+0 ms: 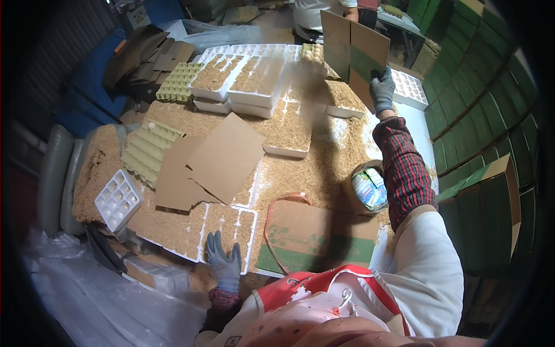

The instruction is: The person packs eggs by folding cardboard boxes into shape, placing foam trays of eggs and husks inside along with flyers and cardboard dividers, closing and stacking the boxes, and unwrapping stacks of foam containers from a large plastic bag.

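My right hand (382, 92), in a grey work glove, is stretched far forward and grips the lower right edge of a flattened cardboard carton (368, 45) with a green band, held upright. My left hand (224, 260), gloved too, has its fingers apart and holds nothing. Its fingertips are over a white foam tray (227, 223) filled with sawdust-like bedding; whether they touch it I cannot tell. Another flat carton (299, 230) with green print lies right of that hand, with a reddish strap (269, 243) across its left side. Two torn cardboard sheets (225, 158) lie beyond it.
Bedding-filled foam boxes (256, 78) are stacked at the back, near pulp egg trays (180, 82) and several eggs (313, 53). A foam egg tray (118, 200) lies left. A round container (368, 188) holds printed packets. Green cartons (472, 95) line the right. Another person (323, 19) stands across the table.
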A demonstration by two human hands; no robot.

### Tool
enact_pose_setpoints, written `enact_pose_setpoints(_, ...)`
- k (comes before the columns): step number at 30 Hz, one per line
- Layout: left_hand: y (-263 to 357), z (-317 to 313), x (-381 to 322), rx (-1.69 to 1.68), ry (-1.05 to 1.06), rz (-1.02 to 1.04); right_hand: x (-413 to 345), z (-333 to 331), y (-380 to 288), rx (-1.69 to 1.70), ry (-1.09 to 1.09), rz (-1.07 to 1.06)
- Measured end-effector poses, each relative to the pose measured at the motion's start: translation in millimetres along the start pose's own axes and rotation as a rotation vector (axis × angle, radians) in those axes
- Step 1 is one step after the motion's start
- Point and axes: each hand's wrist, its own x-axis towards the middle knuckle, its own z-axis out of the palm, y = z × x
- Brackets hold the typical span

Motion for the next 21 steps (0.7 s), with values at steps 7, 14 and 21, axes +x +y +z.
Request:
enact_pose_setpoints(7, 23.3, -13.4, 35.4, -0.236, -0.004, 0.266, -25.4, -73.0, -8.8, 0.271, 0.002, -0.060)
enact_pose_setpoints(14, 6.2, -38.7, 142.1, -1.503, -0.411, -0.006, -183.9, -290.9, -30.7, 0.612, -0.633, 0.539)
enact_pose_setpoints(21, 118.9, -43.0, 125.8, -0.220, -0.636, 0.800, -278.2, -332.2, 10.1, 0.639, -0.590, 0.856)
